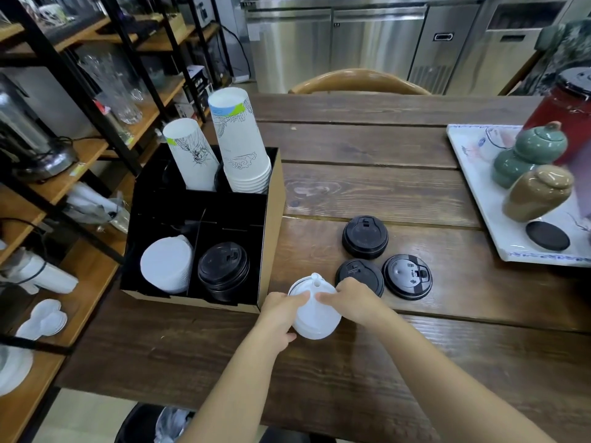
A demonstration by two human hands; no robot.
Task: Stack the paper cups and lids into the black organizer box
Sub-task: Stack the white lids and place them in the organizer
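Fingers [302,298] of both hands are closed on white lids [315,311] beside the box [270,225]. Cups [243,145], white and black lids are held in its compartments; compartment floors are hidden.

The right hand [350,300] covers the near-left edge of one flat black plastic lid [359,275]. The red jar with a black lid [566,113] and the white rectangular tray [479,193] run off the right edge.
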